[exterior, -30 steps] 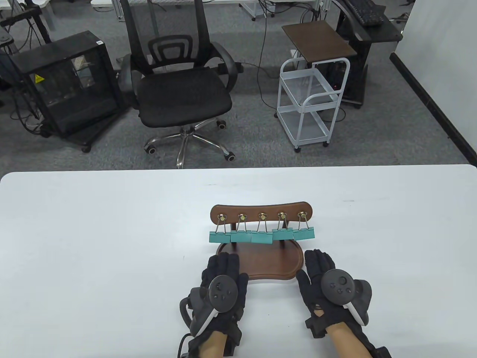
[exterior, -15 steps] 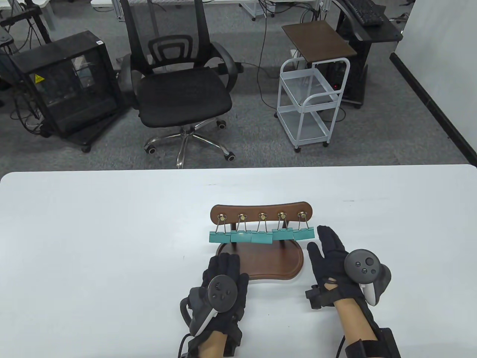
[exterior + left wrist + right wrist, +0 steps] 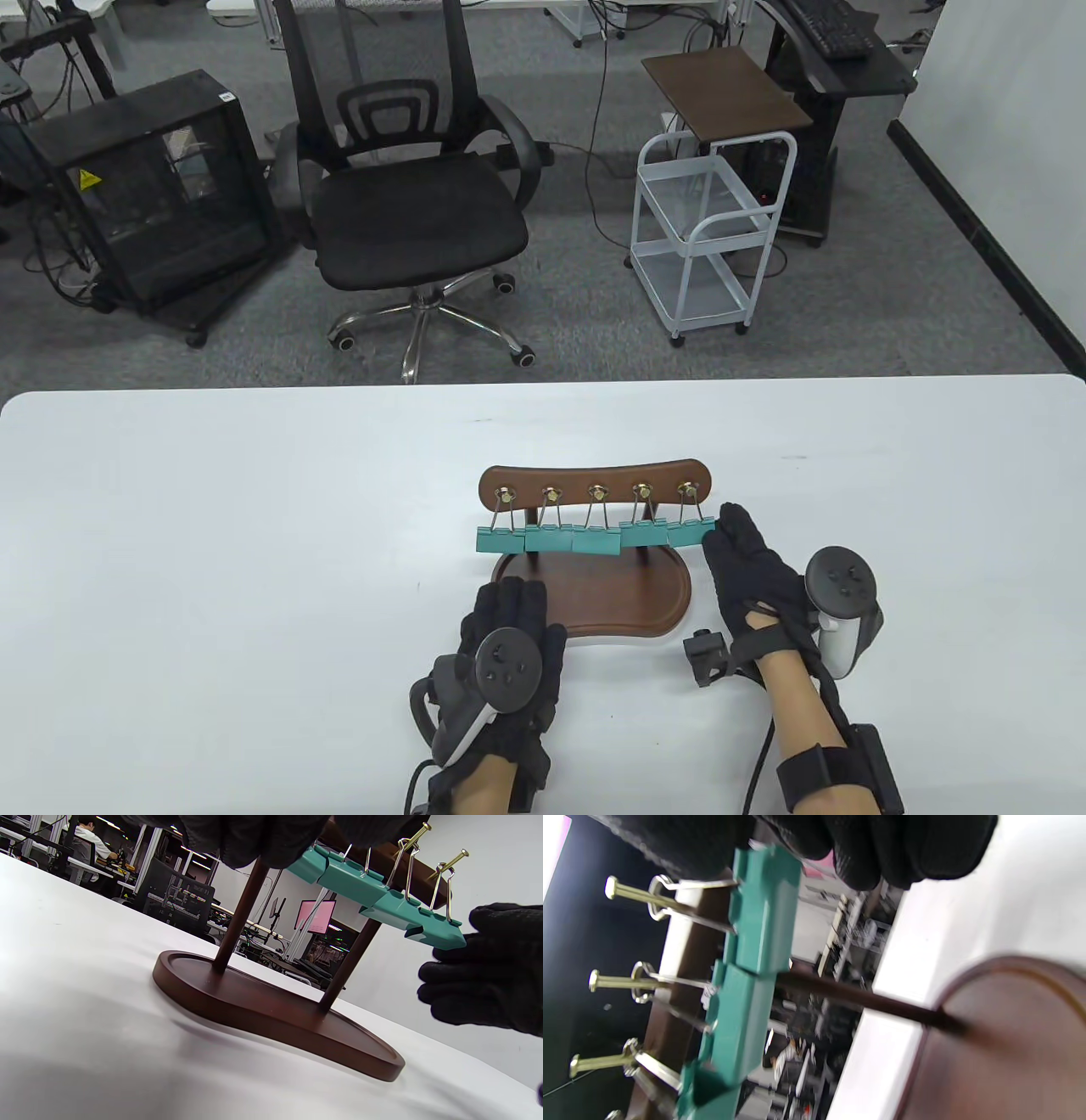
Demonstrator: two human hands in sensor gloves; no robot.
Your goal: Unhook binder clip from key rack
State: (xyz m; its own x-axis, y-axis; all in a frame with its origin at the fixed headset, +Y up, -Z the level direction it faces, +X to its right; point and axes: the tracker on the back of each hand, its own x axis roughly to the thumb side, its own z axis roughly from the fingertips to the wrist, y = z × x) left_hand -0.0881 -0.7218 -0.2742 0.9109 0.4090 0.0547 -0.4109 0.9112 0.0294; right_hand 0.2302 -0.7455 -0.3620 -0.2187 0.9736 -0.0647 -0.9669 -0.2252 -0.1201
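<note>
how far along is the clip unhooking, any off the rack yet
None off yet: all five teal binder clips still hang from the brass hooks of the key rack. In hand: the right hand has its fingertips at the rightmost clip, touching it at its outer end, while the left hand rests at the rack's wooden base. Left: grip that clip and lift its wire loop off the hook.

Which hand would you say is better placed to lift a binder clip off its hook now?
Right. The right hand has its fingertips at the rightmost binder clip, while the left hand rests low on the rack base.
</note>
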